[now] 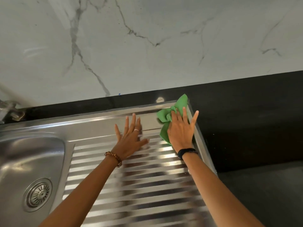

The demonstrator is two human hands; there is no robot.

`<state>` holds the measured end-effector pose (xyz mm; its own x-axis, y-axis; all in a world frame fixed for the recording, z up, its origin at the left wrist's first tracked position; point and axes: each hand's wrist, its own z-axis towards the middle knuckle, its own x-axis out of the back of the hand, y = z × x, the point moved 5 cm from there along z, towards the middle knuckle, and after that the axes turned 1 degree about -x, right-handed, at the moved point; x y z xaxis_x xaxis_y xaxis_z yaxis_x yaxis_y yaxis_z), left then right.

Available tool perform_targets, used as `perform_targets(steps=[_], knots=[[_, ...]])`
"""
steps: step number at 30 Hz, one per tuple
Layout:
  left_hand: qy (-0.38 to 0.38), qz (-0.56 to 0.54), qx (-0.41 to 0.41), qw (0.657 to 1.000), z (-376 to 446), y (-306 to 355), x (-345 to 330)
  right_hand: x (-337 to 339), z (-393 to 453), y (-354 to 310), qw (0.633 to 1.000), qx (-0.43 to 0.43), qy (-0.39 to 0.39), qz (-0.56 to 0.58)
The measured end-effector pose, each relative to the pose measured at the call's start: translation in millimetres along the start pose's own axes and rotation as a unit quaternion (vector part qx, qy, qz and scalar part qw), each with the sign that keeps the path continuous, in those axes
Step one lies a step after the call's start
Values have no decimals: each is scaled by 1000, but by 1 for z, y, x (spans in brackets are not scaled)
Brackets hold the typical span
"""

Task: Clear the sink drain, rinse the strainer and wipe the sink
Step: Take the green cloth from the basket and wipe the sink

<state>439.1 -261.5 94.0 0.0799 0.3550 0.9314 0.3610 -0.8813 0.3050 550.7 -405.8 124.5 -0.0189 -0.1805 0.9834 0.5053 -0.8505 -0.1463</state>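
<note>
A green cloth (179, 104) lies bunched at the far right corner of the steel sink's ribbed drainboard (139, 185). My right hand (181, 130) presses flat on the cloth with straight, spread fingers. My left hand (131, 136) rests flat on the drainboard just left of it, fingers straight, holding nothing. The sink bowl (21, 154) is at the lower left. The round slotted strainer (38, 194) sits in its drain.
A tap base (11, 110) stands at the far left behind the bowl. A white marble wall (147, 38) rises behind the sink. Black countertop (254, 128) runs to the right of the drainboard edge.
</note>
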Motion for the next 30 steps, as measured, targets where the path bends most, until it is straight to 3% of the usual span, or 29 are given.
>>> perform_targets(steps=[4, 8, 19, 24, 30], knots=[[-66, 10, -33, 997, 21, 49, -11, 5, -19, 5, 999, -34, -6, -24], [-156, -10, 4, 988, 22, 57, -24, 10, -55, 10, 999, -31, 18, -18], [-163, -16, 3, 986, 23, 56, -26, -9, 5, -1, 999, -16, -34, -3], [-168, -29, 5, 985, 21, 58, -24, -3, -13, 20, 991, 117, -51, 31], [-171, -26, 5, 985, 23, 55, -27, 1, -50, 24, 997, 53, -45, 39]])
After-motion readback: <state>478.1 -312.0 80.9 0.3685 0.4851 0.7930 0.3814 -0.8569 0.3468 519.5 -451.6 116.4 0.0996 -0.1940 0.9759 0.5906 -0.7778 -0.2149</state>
